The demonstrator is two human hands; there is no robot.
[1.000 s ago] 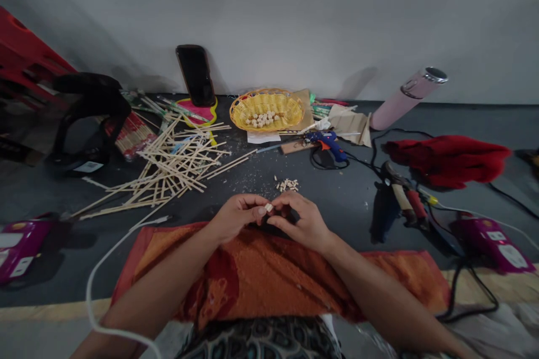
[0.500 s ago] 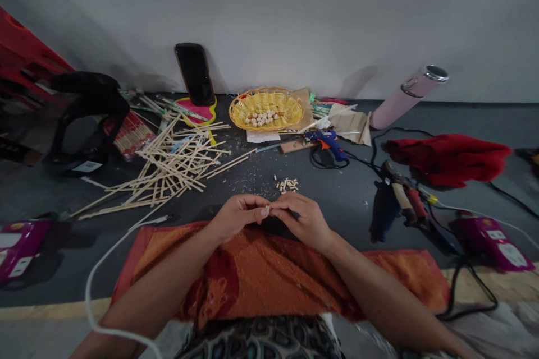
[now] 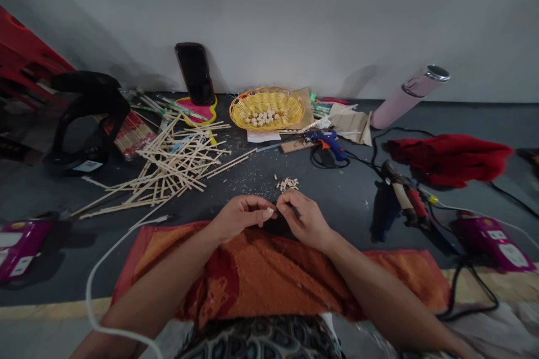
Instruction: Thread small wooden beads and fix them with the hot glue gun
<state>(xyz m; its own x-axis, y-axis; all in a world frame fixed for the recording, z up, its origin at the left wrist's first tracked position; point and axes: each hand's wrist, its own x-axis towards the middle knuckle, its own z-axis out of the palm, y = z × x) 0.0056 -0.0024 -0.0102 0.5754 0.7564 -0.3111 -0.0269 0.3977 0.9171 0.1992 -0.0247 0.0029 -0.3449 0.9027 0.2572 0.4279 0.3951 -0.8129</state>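
Observation:
My left hand (image 3: 241,217) is closed in a pinch on a small pale wooden piece (image 3: 270,211) at the thumb tip. Close by on its right, my right hand (image 3: 304,217) has thumb and forefinger pressed together; whatever is between them is too small to make out. A narrow gap separates the two sets of fingertips. Just beyond the hands lies a little heap of short cut wooden pieces (image 3: 287,184) on the dark tabletop. Under my wrists an orange towel (image 3: 269,280) is spread along the near edge.
Loose wooden sticks (image 3: 177,162) are piled at left. A yellow basket (image 3: 242,106) with small pale clusters stands at the back, near a blue glue gun (image 3: 330,143). Right are pliers (image 3: 402,193), a red cloth (image 3: 450,158) and a pink flask (image 3: 404,98). A white cable (image 3: 90,286) crosses near my left forearm.
My right fingertips have drawn slightly away to the right and up from the left hand's, opening a small gap. The small pale piece stays in my left hand.

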